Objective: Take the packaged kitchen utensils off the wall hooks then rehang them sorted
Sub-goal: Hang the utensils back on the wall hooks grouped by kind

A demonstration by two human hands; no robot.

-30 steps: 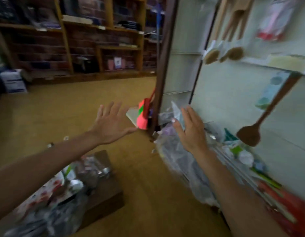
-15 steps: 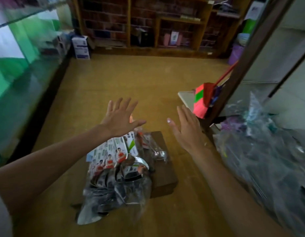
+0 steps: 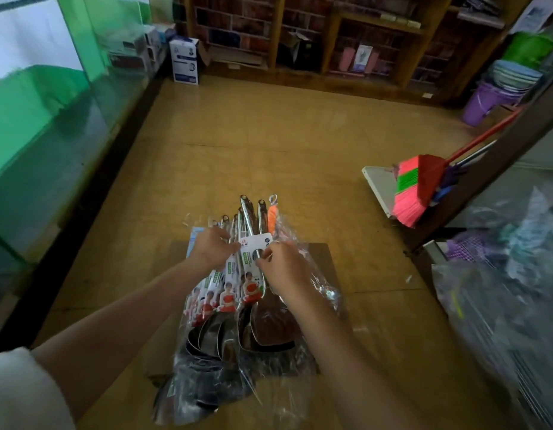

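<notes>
**While both hands work the pile, the utensils lie on the floor**

As both forearms reach forward and down from 6 o'clock, the hands meet over the upper end of the utensils [image 3: 238, 321]. The left hand [image 3: 214, 246], knuckles up, curls its fingers over the steel handles at the 10 o'clock side of the pile. The right hand [image 3: 284, 265] is bent at the wrist and pinches the top pack at its white card [image 3: 252, 248], where a steel handle shows through. A white sleeve [image 3: 17, 389] covers the left upper arm.

The pile rests on a flat brown board [image 3: 323, 259] on the yellowish floor [image 3: 269, 135], handles pointing to 12 o'clock and bowls to 6. At 3 o'clock of the pile a blurred heap of wrapped goods [image 3: 501, 274] lies well apart. At 2 o'clock a broom [image 3: 417, 187] leans against a dark post. A purple bucket [image 3: 483, 103] stands at 1 o'clock, wooden shelves [image 3: 362, 41] against brick at 12, a white box [image 3: 184, 60] at 11 and a glass case [image 3: 36, 119] along 9.

Each pack is in clear, crinkled, shiny plastic with a printed card. The bowls are dark, rounded, polished metal. One handle is orange [image 3: 272, 218], and the broom's bristles are pink and green.
</notes>
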